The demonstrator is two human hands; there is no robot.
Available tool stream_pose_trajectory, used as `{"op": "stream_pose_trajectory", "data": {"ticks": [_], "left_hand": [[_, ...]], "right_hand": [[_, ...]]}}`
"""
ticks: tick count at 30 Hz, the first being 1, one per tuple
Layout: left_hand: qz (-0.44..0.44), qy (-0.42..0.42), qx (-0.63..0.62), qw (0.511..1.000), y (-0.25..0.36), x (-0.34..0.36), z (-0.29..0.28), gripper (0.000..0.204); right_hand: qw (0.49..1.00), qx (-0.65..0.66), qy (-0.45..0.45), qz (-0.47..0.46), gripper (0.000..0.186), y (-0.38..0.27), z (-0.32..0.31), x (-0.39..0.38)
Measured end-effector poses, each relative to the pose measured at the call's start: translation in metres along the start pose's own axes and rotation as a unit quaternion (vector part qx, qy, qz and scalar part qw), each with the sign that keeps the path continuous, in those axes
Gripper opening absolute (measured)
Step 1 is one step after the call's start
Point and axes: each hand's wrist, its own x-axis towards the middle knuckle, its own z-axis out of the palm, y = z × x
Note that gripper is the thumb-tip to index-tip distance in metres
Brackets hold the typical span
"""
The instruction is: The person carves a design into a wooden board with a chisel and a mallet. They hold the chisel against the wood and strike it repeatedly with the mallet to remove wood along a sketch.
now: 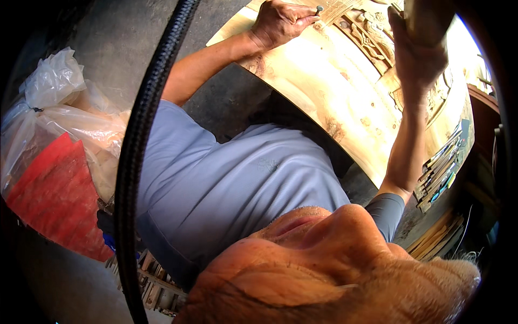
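Glare washes over the middle of the carved wooden panel (318, 97), and from my remote seat I count it the first hazard: grain and cut depth would be hard to judge there. The left hand (278, 24) is clenched around what looks like a slim metal chisel (319, 10), its small flat head poking out just past thumb and forefinger. A glancing blow on so narrow a target could land on the knuckles. The right hand (421, 65) grasps a wooden mallet (429, 20), well apart from the chisel; a twisted wrist could tilt it and send the edge skidding into the relief carving (362, 40). That carving lies between the two fists, the panel spreading below them. I can't tell whether the chisel's edge touches wood. Spare carving tools (441, 170) lie beside the right forearm (408, 143).
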Motion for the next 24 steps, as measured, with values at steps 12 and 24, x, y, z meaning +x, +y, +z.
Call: {"op": "stream_pose_trajectory", "data": {"ticks": [12, 24], "left_hand": [[-0.102, 0.043, -0.019, 0.994, 0.014, 0.025, -0.01, 0.017], [-0.115, 0.018, -0.041, 0.992, 0.012, 0.023, 0.006, 0.007]], "right_hand": [[0.969, -0.211, -0.111, -0.064, 0.055, 0.055, -0.046, -0.005], [0.979, -0.176, -0.102, -0.013, 0.06, 0.055, -0.035, -0.021]]}}
